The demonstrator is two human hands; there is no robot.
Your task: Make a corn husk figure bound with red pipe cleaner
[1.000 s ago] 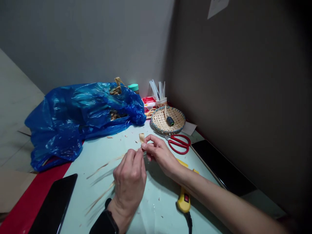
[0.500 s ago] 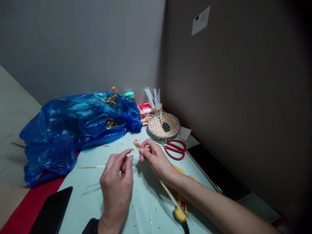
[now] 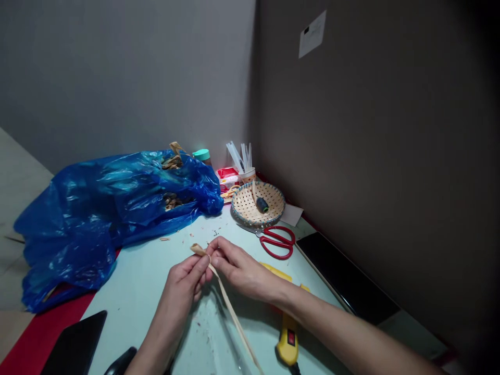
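Observation:
A long pale strip of dried plant fibre (image 3: 231,307) runs from my fingertips down toward the front of the table, its folded end sticking up to the left. My left hand (image 3: 186,276) pinches the strip just below that folded end. My right hand (image 3: 238,268) is closed on it as well, thumb and fingers meeting the left fingertips. The exact grip between the fingertips is partly hidden. Beneath my right forearm lies a yellow tool with a black cord (image 3: 288,338), partly covered. Red-handled scissors (image 3: 278,242) rest beyond my right hand.
A blue plastic bag (image 3: 117,198) with dried scraps fills the back left. A woven basket (image 3: 269,192) holds a dark thread spool (image 3: 262,204). Behind it stand a cup of white sticks (image 3: 247,174) and a green-lidded jar (image 3: 202,155). A dark flat device (image 3: 344,276) lies right.
My left hand has moved up and right to meet my right hand and now pinches the strip. The strip's tail has swung out from under the right forearm. The view has shifted slightly.

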